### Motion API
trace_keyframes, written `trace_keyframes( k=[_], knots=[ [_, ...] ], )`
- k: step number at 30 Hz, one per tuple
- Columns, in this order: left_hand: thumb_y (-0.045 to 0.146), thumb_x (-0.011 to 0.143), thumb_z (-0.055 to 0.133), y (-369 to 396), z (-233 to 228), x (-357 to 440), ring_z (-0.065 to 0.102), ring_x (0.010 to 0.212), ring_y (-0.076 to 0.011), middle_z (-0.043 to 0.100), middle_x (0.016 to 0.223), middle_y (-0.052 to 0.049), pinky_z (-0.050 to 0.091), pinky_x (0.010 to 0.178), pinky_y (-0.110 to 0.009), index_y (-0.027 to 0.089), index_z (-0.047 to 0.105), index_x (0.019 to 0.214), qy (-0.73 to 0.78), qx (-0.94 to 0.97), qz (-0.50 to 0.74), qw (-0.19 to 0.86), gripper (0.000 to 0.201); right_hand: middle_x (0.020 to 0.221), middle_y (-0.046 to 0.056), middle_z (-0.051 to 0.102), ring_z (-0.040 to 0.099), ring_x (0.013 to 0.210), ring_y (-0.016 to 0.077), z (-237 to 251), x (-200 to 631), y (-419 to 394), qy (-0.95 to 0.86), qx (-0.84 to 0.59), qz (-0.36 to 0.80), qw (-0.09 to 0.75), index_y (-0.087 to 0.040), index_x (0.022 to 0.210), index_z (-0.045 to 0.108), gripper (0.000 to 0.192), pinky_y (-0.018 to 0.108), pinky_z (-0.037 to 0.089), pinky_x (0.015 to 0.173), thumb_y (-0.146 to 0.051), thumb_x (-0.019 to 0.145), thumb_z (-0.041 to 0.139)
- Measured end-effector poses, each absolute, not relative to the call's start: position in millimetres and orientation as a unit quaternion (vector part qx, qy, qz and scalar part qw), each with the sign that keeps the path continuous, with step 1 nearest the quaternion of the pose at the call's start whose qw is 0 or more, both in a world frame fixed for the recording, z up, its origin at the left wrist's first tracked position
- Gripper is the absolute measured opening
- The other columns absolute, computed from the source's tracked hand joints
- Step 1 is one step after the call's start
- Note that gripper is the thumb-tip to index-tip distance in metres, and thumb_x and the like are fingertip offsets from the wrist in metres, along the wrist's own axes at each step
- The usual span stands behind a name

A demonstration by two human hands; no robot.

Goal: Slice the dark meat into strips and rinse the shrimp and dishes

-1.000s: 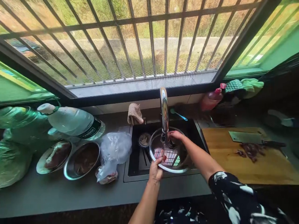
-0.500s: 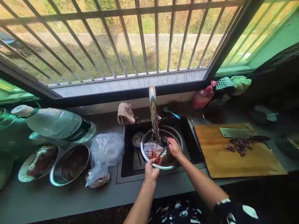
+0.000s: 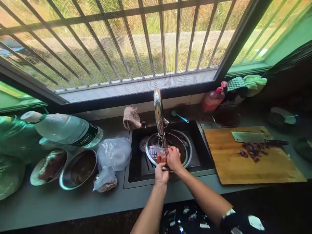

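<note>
We record: steel bowl [image 3: 181, 146] in black sink [image 3: 202, 159] under faucet [image 3: 158, 113]; our left hand [image 3: 161, 174] grips its near rim, our right hand [image 3: 173, 158] inside on reddish pieces [image 3: 161, 157]. Right of our fingers: cutting board [image 3: 255, 165], cleaver [image 3: 248, 137]. Left of them: plastic bag [image 3: 113, 154], two dishes, bottle [image 3: 65, 130].

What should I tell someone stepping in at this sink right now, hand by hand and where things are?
Left hand: grips the near rim of the steel bowl, which sits in the sink under the faucet.
Right hand: inside the bowl, on the reddish meat pieces.
Done: some meat cut on the cutting board, cleaver lying beside it.
Left: meat in bowl not yet taken out; whether water is running cannot be told.
</note>
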State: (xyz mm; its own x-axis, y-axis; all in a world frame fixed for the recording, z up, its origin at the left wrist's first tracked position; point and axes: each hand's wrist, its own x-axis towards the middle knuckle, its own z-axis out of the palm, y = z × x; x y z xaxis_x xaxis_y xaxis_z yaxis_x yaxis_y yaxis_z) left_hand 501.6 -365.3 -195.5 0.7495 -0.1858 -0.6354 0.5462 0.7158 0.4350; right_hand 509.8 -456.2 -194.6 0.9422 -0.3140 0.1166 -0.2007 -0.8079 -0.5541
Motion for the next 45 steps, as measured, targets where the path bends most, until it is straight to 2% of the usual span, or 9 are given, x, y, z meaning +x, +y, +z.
trace_keyframes(
  k=[5, 8, 14, 19, 24, 29, 33, 37, 45],
  knots=[
    [-0.007, 0.053, 0.041, -365, -181, 500, 0.055, 0.100, -0.0195, 0.061, 0.102, 0.000, 0.044, 0.090, -0.040, 0.026, 0.052, 0.106, 0.292, 0.265, -0.176, 0.902, 0.063, 0.092, 0.004, 0.056, 0.046, 0.090, 0.0160, -203, 540, -509, 0.030, -0.942, -0.089, 0.321, -0.020, 0.084, 0.063, 0.025, 0.028, 0.035, 0.083, -0.012, 0.071, 0.043],
    [-0.009, 0.054, 0.040, -361, -177, 496, 0.054, 0.102, -0.0197, 0.059, 0.106, 0.001, 0.043, 0.090, -0.045, 0.027, 0.051, 0.107, 0.312, 0.250, -0.182, 0.898, 0.065, 0.088, 0.003, 0.058, 0.049, 0.086, 0.0143, -209, 547, -528, 0.041, -0.947, -0.067, 0.313, -0.019, 0.081, 0.065, 0.026, 0.026, 0.036, 0.081, -0.010, 0.071, 0.043],
    [-0.008, 0.051, 0.038, -363, -183, 492, 0.057, 0.097, -0.0194, 0.062, 0.093, -0.003, 0.045, 0.088, -0.038, 0.020, 0.055, 0.097, 0.333, 0.261, -0.189, 0.886, 0.057, 0.087, 0.011, 0.056, 0.048, 0.084, 0.0204, -207, 521, -484, 0.147, -0.952, -0.057, 0.261, -0.015, 0.084, 0.062, 0.022, 0.030, 0.037, 0.072, -0.017, 0.076, 0.042],
    [-0.007, 0.051, 0.040, -360, -185, 488, 0.059, 0.092, -0.0181, 0.063, 0.089, -0.003, 0.046, 0.087, -0.035, 0.020, 0.054, 0.100, 0.307, 0.281, -0.184, 0.891, 0.057, 0.089, 0.007, 0.056, 0.047, 0.087, 0.0192, -200, 510, -475, 0.087, -0.961, -0.057, 0.256, -0.019, 0.087, 0.061, 0.018, 0.028, 0.036, 0.075, -0.023, 0.078, 0.046],
    [-0.011, 0.054, 0.039, -351, -178, 483, 0.059, 0.092, -0.0171, 0.063, 0.093, -0.001, 0.043, 0.090, -0.042, 0.024, 0.053, 0.104, 0.310, 0.246, -0.179, 0.901, 0.063, 0.085, 0.006, 0.058, 0.049, 0.085, 0.0154, -196, 524, -505, 0.073, -0.954, -0.073, 0.282, -0.017, 0.085, 0.064, 0.022, 0.026, 0.034, 0.080, -0.016, 0.079, 0.043],
    [-0.011, 0.053, 0.038, -352, -178, 483, 0.059, 0.092, -0.0198, 0.063, 0.093, -0.005, 0.045, 0.087, -0.041, 0.019, 0.057, 0.100, 0.309, 0.234, -0.173, 0.905, 0.058, 0.089, 0.006, 0.057, 0.046, 0.086, 0.0161, -195, 510, -484, 0.048, -0.952, -0.114, 0.281, -0.019, 0.093, 0.063, 0.022, 0.027, 0.035, 0.079, -0.017, 0.079, 0.046],
    [-0.011, 0.052, 0.039, -353, -186, 484, 0.058, 0.095, -0.0207, 0.063, 0.096, -0.003, 0.044, 0.088, -0.042, 0.021, 0.057, 0.099, 0.312, 0.230, -0.186, 0.903, 0.059, 0.082, 0.004, 0.057, 0.048, 0.081, 0.0144, -202, 508, -484, 0.004, -0.937, -0.137, 0.321, -0.021, 0.087, 0.065, 0.020, 0.026, 0.038, 0.077, -0.016, 0.079, 0.047],
    [-0.013, 0.053, 0.038, -347, -180, 482, 0.057, 0.096, -0.0218, 0.063, 0.097, -0.003, 0.042, 0.090, -0.047, 0.021, 0.057, 0.096, 0.327, 0.227, -0.183, 0.899, 0.059, 0.086, 0.004, 0.059, 0.051, 0.083, 0.0139, -215, 517, -512, -0.069, -0.904, -0.166, 0.387, -0.021, 0.087, 0.066, 0.020, 0.028, 0.039, 0.080, -0.017, 0.079, 0.048],
    [-0.014, 0.055, 0.036, -332, -163, 471, 0.058, 0.095, -0.0188, 0.063, 0.100, -0.003, 0.037, 0.095, -0.049, 0.022, 0.056, 0.103, 0.317, 0.232, -0.230, 0.890, 0.063, 0.087, 0.004, 0.061, 0.054, 0.084, 0.0145, -208, 554, -538, -0.092, -0.885, -0.082, 0.448, -0.020, 0.083, 0.068, 0.020, 0.029, 0.041, 0.080, -0.014, 0.072, 0.053]
  ],
)
